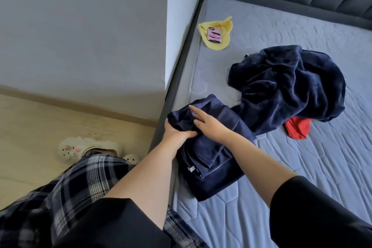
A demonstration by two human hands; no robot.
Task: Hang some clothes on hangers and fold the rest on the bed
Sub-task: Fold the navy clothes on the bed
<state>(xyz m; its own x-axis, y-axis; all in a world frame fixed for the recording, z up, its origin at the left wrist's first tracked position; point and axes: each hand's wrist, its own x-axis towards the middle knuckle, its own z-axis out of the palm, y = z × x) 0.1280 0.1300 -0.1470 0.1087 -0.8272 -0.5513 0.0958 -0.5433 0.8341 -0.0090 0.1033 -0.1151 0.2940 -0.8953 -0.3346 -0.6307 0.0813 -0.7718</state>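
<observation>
the left hand (177, 133) is curled round a bunched end of the navy garment (211, 159), thumb closed over the cloth. the right hand (210, 125) is laid on top of it with fingers straight and spread, pressing down and gripping nothing. the garment is partly folded and lies on the mattress (302, 177), at the side edge nearest the person, its lower layers stacked flat.

it is judged to be light, soft and limp, thin enough to crease readily and smooth enough that layers may slide on one another. a hold is best taken at a hem or corner of the loose end, with the stack pinned by a flat palm, since a pull on the middle would likely drag the folds apart.

both forearms are stretched forward and down from black sleeves, and the wrists are brought close together over the garment.

right beside the navy garment, on its far side, a crumpled dark blue fleece (287, 86) is heaped, with a red garment (298, 130) showing under it. well beyond the navy garment a yellow cloth (226, 31) is spread, with a phone (215, 34) on it.
</observation>
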